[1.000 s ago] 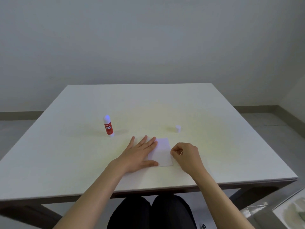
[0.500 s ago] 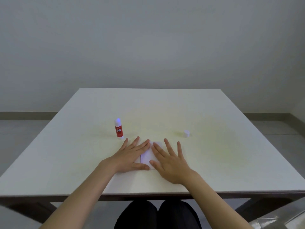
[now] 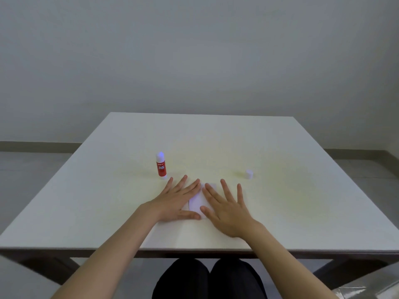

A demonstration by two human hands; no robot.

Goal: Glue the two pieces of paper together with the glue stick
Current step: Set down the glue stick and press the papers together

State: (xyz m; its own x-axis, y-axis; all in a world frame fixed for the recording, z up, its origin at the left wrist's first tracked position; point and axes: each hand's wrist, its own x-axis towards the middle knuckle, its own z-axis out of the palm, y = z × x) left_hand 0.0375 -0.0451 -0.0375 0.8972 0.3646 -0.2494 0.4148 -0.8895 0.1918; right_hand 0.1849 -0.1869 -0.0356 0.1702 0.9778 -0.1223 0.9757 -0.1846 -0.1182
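Observation:
A small white paper (image 3: 197, 201) lies flat near the table's front edge, mostly covered by my hands. My left hand (image 3: 177, 199) lies flat on its left part, fingers spread. My right hand (image 3: 226, 207) rests flat on its right part, fingers spread too. I cannot tell the two pieces apart; only a narrow strip shows between my hands. The red glue stick (image 3: 161, 166) stands upright and uncapped just beyond my left fingertips. Its white cap (image 3: 249, 174) sits apart, to the right of my right hand.
The white table (image 3: 302, 201) has a dark frame under its front edge (image 3: 64, 253). My dark-clothed knees (image 3: 207, 279) show below it. A grey wall and floor lie behind.
My right hand went from pinching the paper's right edge to lying flat on it with fingers spread. The left hand stayed flat. My head view shifted slightly.

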